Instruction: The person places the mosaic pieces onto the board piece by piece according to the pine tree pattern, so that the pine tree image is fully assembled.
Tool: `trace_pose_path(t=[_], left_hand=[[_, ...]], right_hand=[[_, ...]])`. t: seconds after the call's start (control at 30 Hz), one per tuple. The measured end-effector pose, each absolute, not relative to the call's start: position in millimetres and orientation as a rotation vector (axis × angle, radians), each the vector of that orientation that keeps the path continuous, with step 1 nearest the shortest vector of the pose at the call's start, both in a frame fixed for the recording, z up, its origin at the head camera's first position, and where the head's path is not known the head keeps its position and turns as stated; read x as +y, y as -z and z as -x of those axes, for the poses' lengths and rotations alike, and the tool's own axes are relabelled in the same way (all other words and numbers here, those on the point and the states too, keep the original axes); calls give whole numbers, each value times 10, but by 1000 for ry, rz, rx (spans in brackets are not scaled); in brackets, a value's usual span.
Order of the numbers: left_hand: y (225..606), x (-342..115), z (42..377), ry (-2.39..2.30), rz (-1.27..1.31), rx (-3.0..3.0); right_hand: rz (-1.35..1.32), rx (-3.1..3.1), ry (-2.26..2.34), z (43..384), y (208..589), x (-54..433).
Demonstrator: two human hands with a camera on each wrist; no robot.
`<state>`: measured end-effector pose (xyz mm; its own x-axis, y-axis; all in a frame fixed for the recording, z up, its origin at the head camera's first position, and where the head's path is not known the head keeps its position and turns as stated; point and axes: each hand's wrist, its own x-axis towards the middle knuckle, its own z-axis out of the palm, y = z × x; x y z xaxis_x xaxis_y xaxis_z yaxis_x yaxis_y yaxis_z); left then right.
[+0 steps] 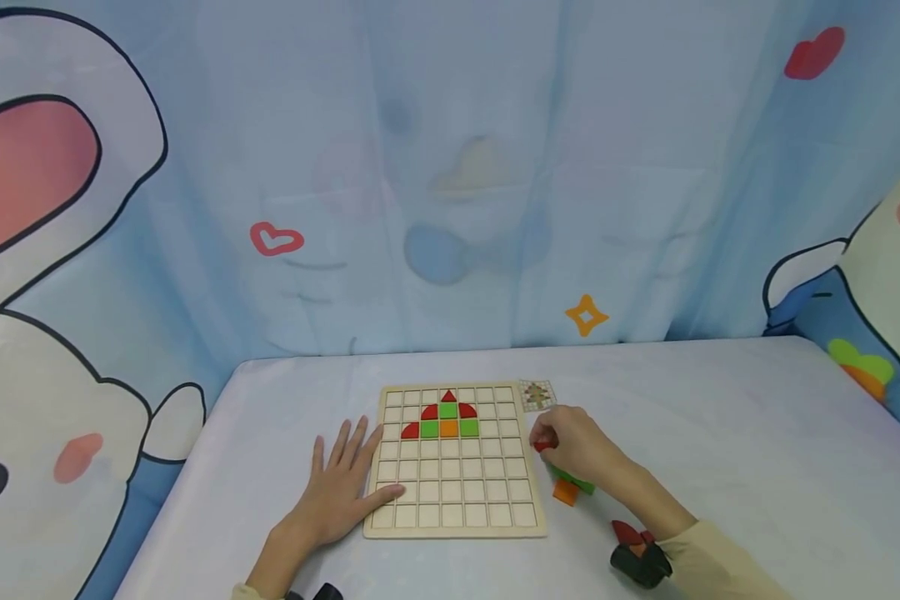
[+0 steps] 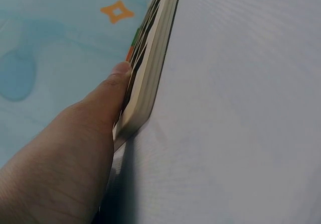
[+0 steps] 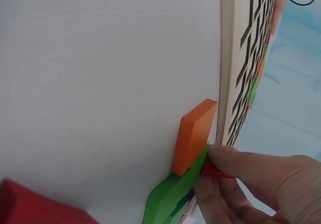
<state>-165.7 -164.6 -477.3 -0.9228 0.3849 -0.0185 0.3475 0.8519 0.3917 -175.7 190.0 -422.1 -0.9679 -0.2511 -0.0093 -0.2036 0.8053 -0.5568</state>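
A wooden grid board (image 1: 461, 492) lies on the table, with red, green and orange tiles set in its upper rows. My left hand (image 1: 339, 487) rests flat at the board's left side, fingers spread and thumb over its edge; the left wrist view shows the thumb (image 2: 108, 91) against the rim. Off the board's right edge, my right hand (image 1: 573, 442) pinches a red tile (image 3: 214, 171) between thumb and fingers. Right below that hand are green tiles (image 3: 170, 191) and an orange tile (image 3: 195, 136) on the table.
A small pattern card (image 1: 537, 395) lies by the board's upper right corner. More red tiles (image 1: 627, 533) sit near the right wrist, partly hidden by the black wrist camera (image 1: 641, 567). A printed curtain (image 1: 480, 275) hangs behind the white table.
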Motion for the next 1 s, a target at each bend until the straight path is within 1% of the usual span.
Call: trace_pose_path(t=[0.23, 0.6, 1.0], left_hand=[[4768, -1660, 1650, -625, -598, 2952], [4781, -1653, 1651, -639, -601, 2938], [4791, -1652, 1661, -602, -590, 2939]], right_hand=[[403, 2955, 884, 1759, 4211, 1878], [597, 2897, 1082, 1800, 4219, 1820], [657, 2837, 1210, 1805, 4226, 1810]])
